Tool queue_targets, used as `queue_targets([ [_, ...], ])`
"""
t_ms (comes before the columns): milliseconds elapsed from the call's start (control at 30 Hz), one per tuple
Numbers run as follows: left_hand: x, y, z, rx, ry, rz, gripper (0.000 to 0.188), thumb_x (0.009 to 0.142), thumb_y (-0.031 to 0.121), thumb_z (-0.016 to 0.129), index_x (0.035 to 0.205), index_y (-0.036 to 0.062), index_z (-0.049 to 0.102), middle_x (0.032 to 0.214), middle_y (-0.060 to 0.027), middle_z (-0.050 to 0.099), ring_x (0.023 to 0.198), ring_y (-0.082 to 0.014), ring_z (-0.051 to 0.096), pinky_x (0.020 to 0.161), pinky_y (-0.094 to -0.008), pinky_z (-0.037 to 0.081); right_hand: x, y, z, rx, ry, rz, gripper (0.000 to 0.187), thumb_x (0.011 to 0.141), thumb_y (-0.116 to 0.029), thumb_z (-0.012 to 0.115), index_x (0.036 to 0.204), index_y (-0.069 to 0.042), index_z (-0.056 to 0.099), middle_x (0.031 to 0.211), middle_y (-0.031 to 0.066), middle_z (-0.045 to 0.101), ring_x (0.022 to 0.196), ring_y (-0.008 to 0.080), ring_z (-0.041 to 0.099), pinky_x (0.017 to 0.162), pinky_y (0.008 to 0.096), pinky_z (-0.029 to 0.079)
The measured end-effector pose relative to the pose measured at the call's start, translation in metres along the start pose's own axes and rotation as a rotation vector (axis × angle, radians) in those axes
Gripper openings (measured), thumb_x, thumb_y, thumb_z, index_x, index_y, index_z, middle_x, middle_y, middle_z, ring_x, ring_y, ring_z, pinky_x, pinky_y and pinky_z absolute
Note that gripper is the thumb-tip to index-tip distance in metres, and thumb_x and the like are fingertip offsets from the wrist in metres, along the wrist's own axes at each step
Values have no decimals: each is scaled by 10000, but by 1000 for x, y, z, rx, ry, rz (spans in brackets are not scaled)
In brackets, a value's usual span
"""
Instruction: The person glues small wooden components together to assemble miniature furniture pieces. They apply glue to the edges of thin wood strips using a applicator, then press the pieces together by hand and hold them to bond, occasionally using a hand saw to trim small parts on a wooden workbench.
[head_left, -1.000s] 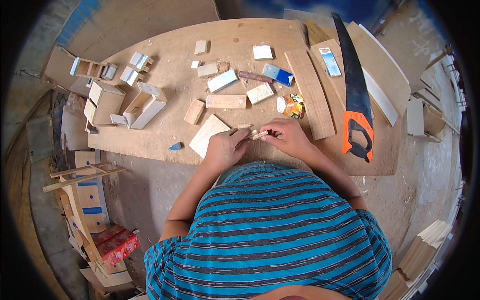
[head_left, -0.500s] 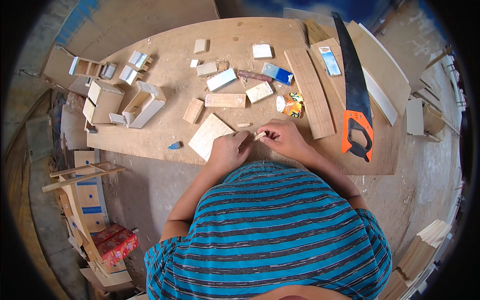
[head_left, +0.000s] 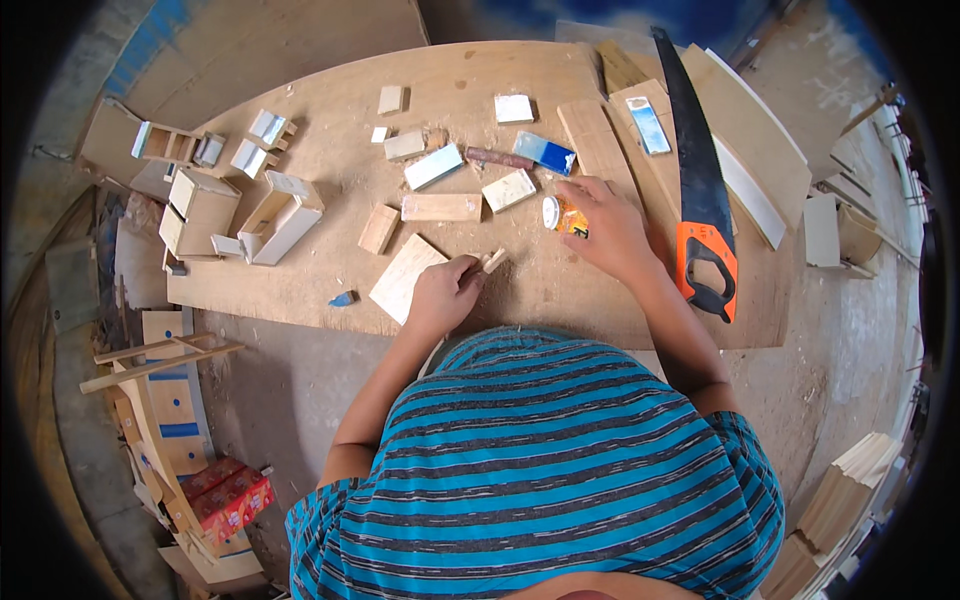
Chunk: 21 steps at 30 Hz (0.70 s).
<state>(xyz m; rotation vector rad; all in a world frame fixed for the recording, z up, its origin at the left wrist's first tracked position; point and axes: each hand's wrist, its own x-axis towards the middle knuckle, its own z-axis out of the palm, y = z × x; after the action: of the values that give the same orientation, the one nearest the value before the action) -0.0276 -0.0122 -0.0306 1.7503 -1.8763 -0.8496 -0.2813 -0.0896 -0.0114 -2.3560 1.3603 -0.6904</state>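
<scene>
My left hand [head_left: 447, 293] is closed, pinching a small wooden piece [head_left: 495, 260] that juts out past the fingertips. Beside that hand lies a pale square board [head_left: 405, 280], partly covered by it. To the right, my right hand [head_left: 610, 232] curls over a small yellow-labelled bottle [head_left: 568, 218] lying on its side. Thumb and fingers are on either side of the bottle, and its white end points left. Just beyond are a flat wooden block [head_left: 441, 207] and a pale block [head_left: 509, 190].
A handsaw [head_left: 707, 215] with an orange handle lies right of my right hand, beside a long plank [head_left: 600, 145]. Small wooden box assemblies [head_left: 285, 220] stand on the left of the worktable [head_left: 340, 120]. A blue scrap [head_left: 342, 299] sits near its front edge.
My right hand has let go of the small wooden piece and moved right onto the bottle. My left hand keeps the piece. The whole view has shifted slightly.
</scene>
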Motion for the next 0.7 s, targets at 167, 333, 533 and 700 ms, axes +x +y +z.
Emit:
queue_targets([
  [167,13,14,-1,109,41,54,355,752,167,669,1068,15,614,916,-186,647,812,-371,625,721,-405,502,2,10,21,-117,-40,-22,536,648,-154,737,1162,-101,593,1130,81,560,1009,296,535,860,389,459],
  [333,24,39,-6,163,133,345,604,697,167,706,1257,57,507,1172,-180,561,991,-382,575,829,-425,492,9,-2,11,-24,-71,-17,557,640,-155,736,1176,-104,591,1156,86,560,1036,291,520,870,383,455],
  [533,56,64,30,360,12,353,787,641,260,779,1305,8,442,1217,-176,510,1083,-343,522,897,-419,452,0,12,-8,-103,65,-28,555,643,-154,733,1178,-105,591,1204,116,543,1112,311,503,917,399,433],
  [700,88,80,45,511,-32,368,743,562,336,820,1173,21,539,1068,-118,554,994,-308,543,832,-424,466,-24,43,-19,-91,-33,113,498,676,-143,704,1162,-93,607,1231,118,529,1130,324,492,928,419,427],
])
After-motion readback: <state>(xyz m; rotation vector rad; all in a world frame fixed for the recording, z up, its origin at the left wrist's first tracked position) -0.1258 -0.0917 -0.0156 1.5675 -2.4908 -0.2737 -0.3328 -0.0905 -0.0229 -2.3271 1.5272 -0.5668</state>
